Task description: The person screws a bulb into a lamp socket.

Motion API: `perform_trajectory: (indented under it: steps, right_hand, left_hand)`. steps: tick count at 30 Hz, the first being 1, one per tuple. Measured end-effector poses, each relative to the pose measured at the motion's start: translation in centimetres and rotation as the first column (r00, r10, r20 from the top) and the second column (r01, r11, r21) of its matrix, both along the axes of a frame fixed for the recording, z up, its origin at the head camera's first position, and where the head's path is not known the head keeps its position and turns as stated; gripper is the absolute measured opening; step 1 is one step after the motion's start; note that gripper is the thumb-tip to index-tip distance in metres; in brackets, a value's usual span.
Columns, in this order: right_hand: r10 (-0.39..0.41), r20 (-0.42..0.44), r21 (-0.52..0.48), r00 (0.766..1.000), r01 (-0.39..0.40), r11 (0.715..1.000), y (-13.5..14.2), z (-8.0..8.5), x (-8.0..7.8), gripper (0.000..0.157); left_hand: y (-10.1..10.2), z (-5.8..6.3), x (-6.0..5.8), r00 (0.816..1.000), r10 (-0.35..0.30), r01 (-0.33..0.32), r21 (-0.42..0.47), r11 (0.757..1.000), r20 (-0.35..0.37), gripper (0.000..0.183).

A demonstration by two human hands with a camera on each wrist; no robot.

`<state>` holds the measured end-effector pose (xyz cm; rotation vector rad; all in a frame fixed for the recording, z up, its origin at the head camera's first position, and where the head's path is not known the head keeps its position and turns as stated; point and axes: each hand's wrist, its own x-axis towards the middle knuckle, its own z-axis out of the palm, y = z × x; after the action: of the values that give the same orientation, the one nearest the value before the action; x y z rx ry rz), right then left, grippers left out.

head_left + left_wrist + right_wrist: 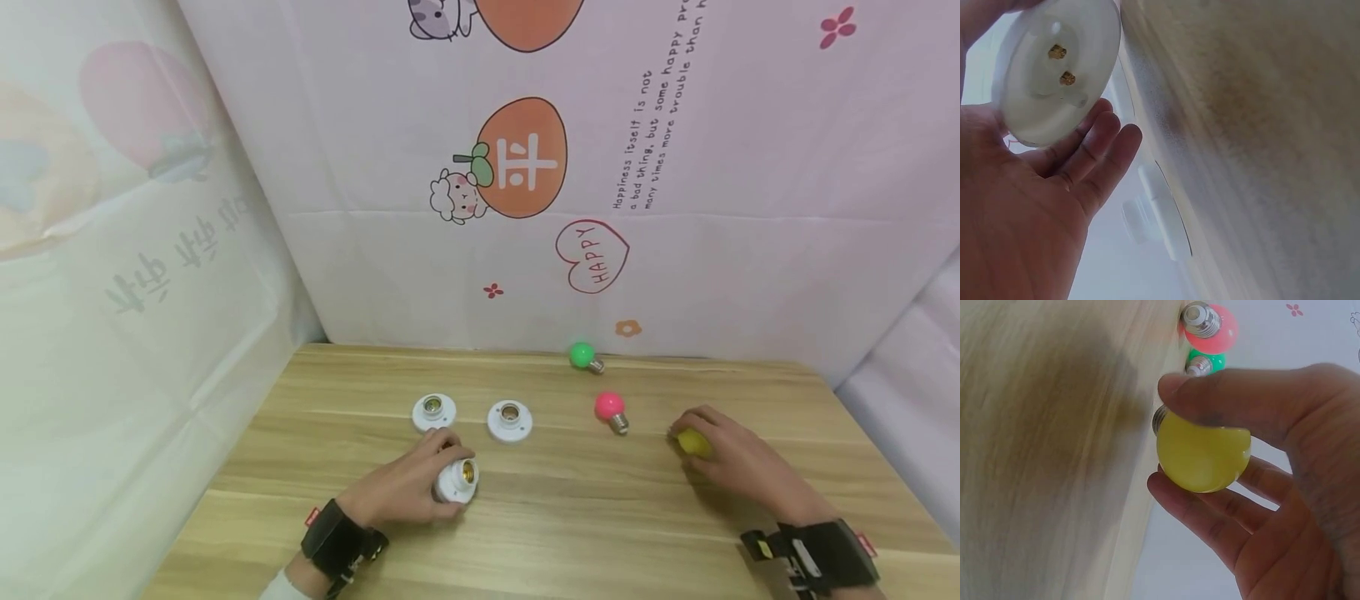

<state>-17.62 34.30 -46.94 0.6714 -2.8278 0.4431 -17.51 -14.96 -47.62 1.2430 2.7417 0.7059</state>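
My left hand grips a round white lamp socket by its base, tilted so its brass-coloured opening faces right. The left wrist view shows the underside of that socket, with two brass-coloured contacts, lifted off the wood. In my right hand is a yellow light bulb. Thumb and fingers pinch its round glass in the right wrist view, and the bulb's metal screw base points toward the table, partly behind the thumb.
Two more white lamp sockets, one on the left and one beside it, stand on the wooden table. A pink bulb and a green bulb lie farther back. A printed white cloth hangs behind the table.
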Motion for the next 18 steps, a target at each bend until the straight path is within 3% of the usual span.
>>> perform_trajectory:
  steps: [10, 18]
  right_hand:
    - [0.034, -0.062, 0.005, 0.997, -0.034, 0.999, -0.1, -0.07, -0.04, 0.051]
    - [0.064, -0.097, -0.012, 0.993, -0.066, 0.998, -0.66, 0.37, -0.01, 0.054]
  left_hand:
    - [0.01, 0.1, -0.21, 1.0, 0.002, -0.002, 0.012, 1.0, -0.008, 0.054]
    - [0.33, 0.25, -0.41, 0.998, -0.041, 0.044, 0.057, 0.997, -0.05, 0.049]
